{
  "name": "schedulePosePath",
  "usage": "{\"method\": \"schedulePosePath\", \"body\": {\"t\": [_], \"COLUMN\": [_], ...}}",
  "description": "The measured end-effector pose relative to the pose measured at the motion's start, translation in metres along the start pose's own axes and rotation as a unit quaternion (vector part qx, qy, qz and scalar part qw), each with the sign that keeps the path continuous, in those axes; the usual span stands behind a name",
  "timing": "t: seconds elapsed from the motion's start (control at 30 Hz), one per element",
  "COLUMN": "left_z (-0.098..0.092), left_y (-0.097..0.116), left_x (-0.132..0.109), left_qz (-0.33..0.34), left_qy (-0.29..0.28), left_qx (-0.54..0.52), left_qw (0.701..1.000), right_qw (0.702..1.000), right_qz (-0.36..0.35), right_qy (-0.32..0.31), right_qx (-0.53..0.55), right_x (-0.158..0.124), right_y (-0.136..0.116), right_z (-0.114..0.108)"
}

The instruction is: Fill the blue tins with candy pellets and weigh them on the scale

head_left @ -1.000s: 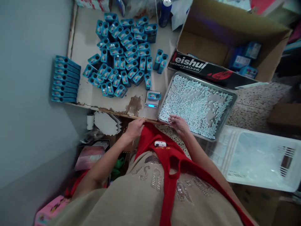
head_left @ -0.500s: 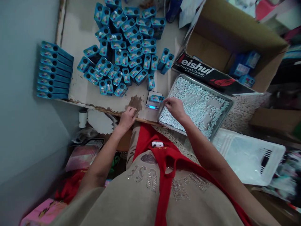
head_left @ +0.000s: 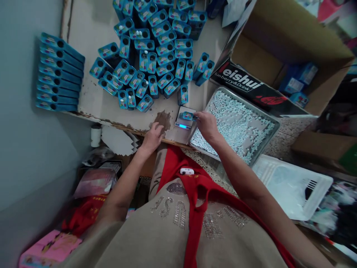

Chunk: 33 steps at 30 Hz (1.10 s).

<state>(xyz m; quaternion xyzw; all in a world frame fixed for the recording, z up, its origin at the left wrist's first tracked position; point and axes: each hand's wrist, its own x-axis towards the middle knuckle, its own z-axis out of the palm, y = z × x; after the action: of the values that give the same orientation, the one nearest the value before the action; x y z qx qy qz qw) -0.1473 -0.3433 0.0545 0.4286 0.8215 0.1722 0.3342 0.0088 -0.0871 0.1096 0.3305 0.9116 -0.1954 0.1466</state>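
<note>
A small blue tin lies on a little digital scale with a lit blue display, near the table's front edge. My right hand is over the near left corner of a metal tray of small white tablets, its fingertips pinched at the tin's right end. What the fingers pinch is too small to see. My left hand rests on the table's front edge, left of the scale, fingers loosely curled with nothing visible in them.
Several open blue tins crowd the middle of the worn table. A stack of blue tins stands at its left edge. A cardboard box sits behind the tray and a white plastic basket lies right of it.
My right hand moved from the tray's near edge up and left to the tin on the scale. My left hand shifted slightly along the table's front edge.
</note>
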Motion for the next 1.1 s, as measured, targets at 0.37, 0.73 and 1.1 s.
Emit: {"method": "schedulePosePath", "body": {"t": [0.37,0.73,1.1], "left_z": [-0.011,-0.026,-0.021], "left_y": [0.011,0.038,0.028], "left_x": [-0.001,0.018,0.022], "left_qz": [0.004,0.024,0.026], "left_qy": [-0.013,0.001,0.008], "left_qx": [0.045,0.089,0.039], "left_qw": [0.999,0.996,0.999], "right_qw": [0.953,0.746,0.975], "right_qz": [0.087,0.269,0.024], "right_qy": [0.139,0.082,0.077], "right_qx": [0.255,0.604,0.208], "right_x": [-0.021,-0.055,-0.009], "right_y": [0.028,0.049,0.018], "right_z": [0.005,0.019,0.006]}}
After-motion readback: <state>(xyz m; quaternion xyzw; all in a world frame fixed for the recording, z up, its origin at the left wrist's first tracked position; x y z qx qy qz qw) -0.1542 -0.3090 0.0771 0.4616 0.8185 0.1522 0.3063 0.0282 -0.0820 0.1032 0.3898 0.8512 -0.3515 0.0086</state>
